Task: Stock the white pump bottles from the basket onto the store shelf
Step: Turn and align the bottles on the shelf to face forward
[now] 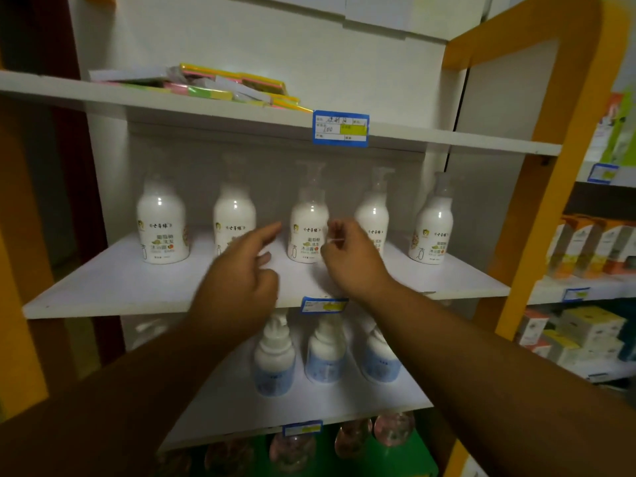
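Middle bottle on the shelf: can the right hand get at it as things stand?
Probably yes. The right hand is just beside the middle bottle with nothing between them, and the next bottle stands apart, leaving finger room.

Front strip of the shelf (113,287) was wide open, easy way in. Five pump bottles (163,232) lined the back with gaps between them, and the upper shelf (430,137) sat close over their pumps.
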`<state>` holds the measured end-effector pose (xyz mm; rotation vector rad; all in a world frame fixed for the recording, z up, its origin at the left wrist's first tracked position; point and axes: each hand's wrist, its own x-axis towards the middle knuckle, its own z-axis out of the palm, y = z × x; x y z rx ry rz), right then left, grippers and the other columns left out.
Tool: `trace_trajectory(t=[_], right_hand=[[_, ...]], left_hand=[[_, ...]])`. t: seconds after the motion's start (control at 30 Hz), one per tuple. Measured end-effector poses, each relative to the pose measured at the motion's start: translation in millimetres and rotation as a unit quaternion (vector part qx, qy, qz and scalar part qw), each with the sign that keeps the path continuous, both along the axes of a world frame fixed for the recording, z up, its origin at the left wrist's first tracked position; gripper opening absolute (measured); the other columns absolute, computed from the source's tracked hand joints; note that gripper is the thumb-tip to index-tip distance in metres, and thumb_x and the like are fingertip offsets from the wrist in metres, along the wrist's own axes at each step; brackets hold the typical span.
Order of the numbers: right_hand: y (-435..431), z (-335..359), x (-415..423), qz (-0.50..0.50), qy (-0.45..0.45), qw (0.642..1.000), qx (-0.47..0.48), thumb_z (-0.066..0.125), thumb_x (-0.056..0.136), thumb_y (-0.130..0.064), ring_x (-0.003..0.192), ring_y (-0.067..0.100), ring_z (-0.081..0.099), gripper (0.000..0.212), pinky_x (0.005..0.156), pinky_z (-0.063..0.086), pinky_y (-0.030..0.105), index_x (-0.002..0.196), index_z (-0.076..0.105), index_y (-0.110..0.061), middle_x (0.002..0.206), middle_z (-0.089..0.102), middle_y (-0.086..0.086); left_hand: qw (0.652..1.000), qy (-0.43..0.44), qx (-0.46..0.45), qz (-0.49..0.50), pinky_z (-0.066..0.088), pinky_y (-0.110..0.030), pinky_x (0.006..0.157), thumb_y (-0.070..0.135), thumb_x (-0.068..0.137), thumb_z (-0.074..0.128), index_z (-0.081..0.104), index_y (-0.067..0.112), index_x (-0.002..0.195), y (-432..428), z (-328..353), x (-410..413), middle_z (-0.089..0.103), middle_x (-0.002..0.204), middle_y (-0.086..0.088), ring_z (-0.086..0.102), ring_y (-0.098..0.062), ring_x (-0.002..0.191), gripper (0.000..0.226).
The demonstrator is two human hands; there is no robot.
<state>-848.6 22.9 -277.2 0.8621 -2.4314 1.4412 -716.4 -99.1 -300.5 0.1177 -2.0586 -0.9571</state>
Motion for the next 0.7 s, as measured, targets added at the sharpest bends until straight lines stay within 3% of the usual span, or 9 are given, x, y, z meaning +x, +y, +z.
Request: trace_trajectory(t=[0.1, 0.13, 0.2, 0.27, 0.37, 0.5, 0.57, 0.63, 0.7], right_hand=[[-3.6, -5.1, 1.2, 0.028, -0.002, 0.998, 0.056, 0.055, 0.086, -0.023, 0.121, 0.025, 0.061, 0.055, 0.104, 0.051, 0.046, 0.140, 0.048, -0.018, 0.137, 0.059, 0.006], [-5.0, -6.0, -1.7, 0.033, 0.003, 0.997, 0.065, 0.053, 0.082, -0.026, 0.114, 0.025, 0.064, 0.054, 0.099, 0.053, 0.047, 0.135, 0.049, -0.020, 0.131, 0.062, 0.006], [-5.2, -5.2, -5.8, 0.034, 0.008, 0.996, 0.087, 0.052, 0.078, -0.025, 0.103, 0.025, 0.067, 0.050, 0.091, 0.057, 0.045, 0.128, 0.051, -0.020, 0.122, 0.066, 0.007], [-4.0, -2.2, -4.9, 0.029, 0.014, 0.993, 0.113, 0.053, 0.081, -0.021, 0.099, 0.025, 0.067, 0.043, 0.088, 0.057, 0.043, 0.124, 0.052, -0.020, 0.118, 0.065, 0.008], [-3.9, -0.9, -2.2, 0.031, 0.002, 0.989, 0.145, 0.055, 0.083, -0.017, 0.102, 0.028, 0.067, 0.041, 0.087, 0.056, 0.040, 0.124, 0.051, -0.018, 0.120, 0.064, 0.010], [-5.8, -2.0, -6.2, 0.035, 0.005, 0.987, 0.155, 0.055, 0.080, -0.022, 0.103, 0.029, 0.066, 0.045, 0.090, 0.058, 0.045, 0.125, 0.049, -0.017, 0.126, 0.061, 0.011], [-7.0, -3.3, -7.4, 0.039, 0.008, 0.987, 0.155, 0.055, 0.078, -0.025, 0.104, 0.029, 0.066, 0.050, 0.091, 0.058, 0.046, 0.127, 0.048, -0.018, 0.128, 0.060, 0.011], [-7.4, -3.3, -6.5, 0.040, 0.009, 0.987, 0.155, 0.055, 0.079, -0.024, 0.105, 0.030, 0.066, 0.051, 0.091, 0.057, 0.046, 0.129, 0.048, -0.017, 0.130, 0.059, 0.011], [-7.6, -2.2, -7.2, 0.035, 0.009, 0.988, 0.148, 0.055, 0.082, -0.019, 0.107, 0.031, 0.065, 0.046, 0.092, 0.055, 0.042, 0.128, 0.050, -0.015, 0.130, 0.060, 0.013]], left_hand=[[0.996, -0.063, 0.034, 0.049, 0.036, -0.036, 0.112, 0.007, 0.091, 0.052, 0.030, 0.020, 0.152, 9.2, 9.3, -29.2, 0.039, 0.155, -0.004, 0.043, -0.021, 0.138, 0.066], [0.992, -0.090, 0.045, 0.079, 0.039, -0.040, 0.109, 0.010, 0.091, 0.052, 0.031, 0.015, 0.150, 7.2, 13.5, -36.2, 0.044, 0.149, -0.011, 0.048, -0.027, 0.132, 0.063], [0.982, -0.145, 0.070, 0.098, 0.048, -0.038, 0.081, 0.013, 0.091, 0.053, 0.040, 0.008, 0.133, 4.5, 19.6, -41.4, 0.057, 0.118, -0.019, 0.058, -0.023, 0.091, 0.045], [0.975, -0.194, 0.049, 0.092, 0.041, -0.031, 0.067, 0.014, 0.090, 0.053, 0.043, 0.010, 0.119, 6.6, 21.7, -41.9, 0.057, 0.105, -0.017, 0.049, -0.015, 0.073, 0.031], [0.967, -0.244, -0.014, 0.076, 0.044, -0.031, 0.077, 0.013, 0.092, 0.051, 0.039, 0.015, 0.137, 12.9, 21.5, -41.8, 0.055, 0.115, -0.005, 0.051, -0.018, 0.090, 0.046], [0.960, -0.277, -0.026, 0.025, 0.055, -0.038, 0.088, 0.015, 0.086, 0.049, 0.051, 0.024, 0.129, 15.6, 21.0, -42.0, 0.066, 0.121, -0.003, 0.064, -0.022, 0.099, 0.044], [0.963, -0.268, 0.000, 0.021, 0.056, -0.039, 0.084, 0.013, 0.084, 0.049, 0.058, 0.026, 0.109, 13.1, 21.8, -45.7, 0.067, 0.107, -0.003, 0.065, -0.021, 0.090, 0.029], [0.966, -0.254, 0.035, 0.033, 0.049, -0.032, 0.067, 0.009, 0.089, 0.050, 0.051, 0.022, 0.090, 14.7, 28.0, -49.2, 0.060, 0.092, -0.004, 0.057, -0.017, 0.076, 0.014], [0.961, -0.268, 0.043, 0.047, 0.042, -0.028, 0.067, 0.009, 0.094, 0.051, 0.054, 0.013, 0.104, 17.2, 34.8, -53.7, 0.062, 0.104, -0.012, 0.058, -0.022, 0.084, 0.011]])
